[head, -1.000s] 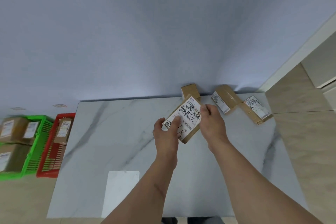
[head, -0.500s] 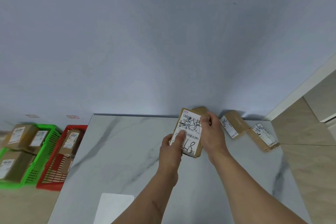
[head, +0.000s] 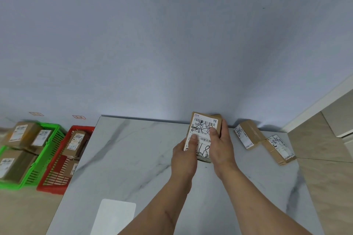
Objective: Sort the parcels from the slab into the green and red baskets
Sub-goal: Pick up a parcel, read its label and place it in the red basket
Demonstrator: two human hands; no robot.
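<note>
Labelled parcel [head: 205,135] is held above the slab [head: 133,158] at 1 o'clock, gripped along its long edges by left hand [head: 184,155] and right hand [head: 222,146]; judged light, stiff cardboard, glossy label likely slippery.

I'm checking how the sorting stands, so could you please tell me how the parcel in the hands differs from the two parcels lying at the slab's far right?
The held parcel is lifted, gripped by the left hand and right hand; the two far-right parcels lie untouched on the slab. The held parcel's label faces the camera, with large handwritten marks; the far-right parcels lie slanted. All are brown cardboard with white labels.
</note>
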